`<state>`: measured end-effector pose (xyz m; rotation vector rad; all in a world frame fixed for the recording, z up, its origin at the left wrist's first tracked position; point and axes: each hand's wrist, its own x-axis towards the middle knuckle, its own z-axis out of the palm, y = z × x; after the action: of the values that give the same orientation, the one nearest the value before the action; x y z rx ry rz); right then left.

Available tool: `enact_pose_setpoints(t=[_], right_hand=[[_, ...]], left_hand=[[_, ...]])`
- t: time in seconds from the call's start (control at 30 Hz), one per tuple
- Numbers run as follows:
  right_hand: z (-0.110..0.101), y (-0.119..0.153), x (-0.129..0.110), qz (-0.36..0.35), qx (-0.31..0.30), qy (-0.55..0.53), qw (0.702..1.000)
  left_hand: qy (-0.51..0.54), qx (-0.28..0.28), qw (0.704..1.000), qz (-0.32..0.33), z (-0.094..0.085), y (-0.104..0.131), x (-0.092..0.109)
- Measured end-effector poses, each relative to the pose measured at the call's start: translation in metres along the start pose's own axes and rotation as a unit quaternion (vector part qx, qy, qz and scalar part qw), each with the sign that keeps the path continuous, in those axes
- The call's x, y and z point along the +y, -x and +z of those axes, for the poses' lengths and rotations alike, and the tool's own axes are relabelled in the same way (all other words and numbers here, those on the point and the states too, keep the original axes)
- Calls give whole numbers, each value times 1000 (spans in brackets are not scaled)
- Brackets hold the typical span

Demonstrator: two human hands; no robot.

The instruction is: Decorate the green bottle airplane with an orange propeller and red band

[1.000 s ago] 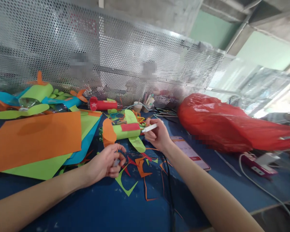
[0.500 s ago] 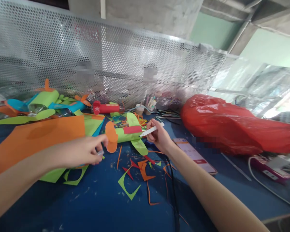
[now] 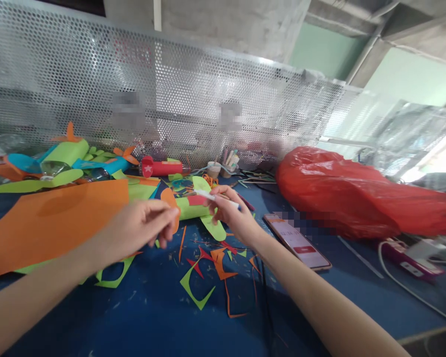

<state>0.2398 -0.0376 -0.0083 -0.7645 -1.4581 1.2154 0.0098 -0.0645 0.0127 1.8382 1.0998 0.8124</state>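
A white marker [image 3: 226, 200] is held in the fingers of my right hand [image 3: 233, 214], one end pointing left and its blue end to the right. Under and behind those fingers lies a toy plane [image 3: 189, 210] with a green body, a red patch, green wings and an orange tail piece. My left hand [image 3: 146, 225] is closed, fingertips at the orange tail piece; what it holds, if anything, is hidden. An orange paper sheet [image 3: 63, 213] lies behind the left wrist.
Paper scraps [image 3: 219, 263] lie in front of the plane, near a black cable. Other paper-covered bottle planes [image 3: 69, 152] stand at the left. Cups of pens [image 3: 228, 166] are at the mesh screen. On the right are a phone [image 3: 299, 243], red plastic bag [image 3: 342, 188] and power strip [image 3: 412, 265].
The marker in my right hand has turned, its tip no longer at the green body. My left hand has moved right toward the tail piece; the small clear piece it held no longer shows.
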Motion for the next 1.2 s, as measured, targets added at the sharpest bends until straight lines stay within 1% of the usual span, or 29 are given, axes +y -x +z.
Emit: enact_pose_setpoints(t=[0.03,0.07,0.13,0.17,0.2,0.27,0.37,0.43,0.5,0.57,0.6,0.67,0.73,0.77,0.83,0.9,0.93,0.97,1.0,1.07,1.1,1.2], right_hand=[[5,3,0,-26,-8,38,999],[10,7,0,-57,-16,84,995],[17,14,1,-117,-48,158,979],[19,17,1,-133,-69,186,971],[21,19,1,-145,-89,209,963],[23,22,0,-153,-125,243,950],[24,22,-1,-158,-163,266,937],[25,21,0,-165,-182,290,925],[24,24,1,-162,-181,326,914],[19,31,0,-148,-146,369,906],[14,36,-1,-141,-111,399,899],[-3,49,-5,-126,-45,460,878],[-32,60,-8,-110,16,519,847],[-50,65,-10,-108,55,549,827],[-89,73,-11,-99,135,614,772],[-128,78,-10,-79,177,658,728],[-144,80,-9,-66,199,674,708],[-158,81,-7,-52,223,686,691],[-169,83,-6,-44,233,688,686],[-181,86,-3,-35,236,689,684],[-183,87,-2,-30,233,688,686],[-184,90,2,-16,217,688,693]], left_hand=[[80,-55,995,-23,13,2,-2],[157,-88,982,-57,25,4,-6],[284,-92,948,-107,48,4,-15],[330,-97,932,-118,56,4,-19],[367,-87,919,-118,62,3,-22],[425,-58,897,-105,68,1,-23],[467,-17,877,-114,64,-2,-20],[456,12,879,-137,59,-1,-21],[429,20,892,-139,56,1,-27],[389,4,911,-134,54,5,-36],[367,-7,921,-131,53,8,-41],[326,-25,936,-131,51,13,-51],[294,-24,947,-124,46,16,-58],[282,-20,952,-117,43,17,-60],[266,13,959,-97,34,15,-59],[255,63,962,-78,24,9,-55],[244,82,964,-70,19,6,-52],[245,113,962,-48,14,2,-49],[246,143,958,-34,9,-1,-47],[228,200,953,-11,1,-7,-46],[215,221,951,-3,-2,-9,-47],[177,259,950,7,-6,-14,-57]])
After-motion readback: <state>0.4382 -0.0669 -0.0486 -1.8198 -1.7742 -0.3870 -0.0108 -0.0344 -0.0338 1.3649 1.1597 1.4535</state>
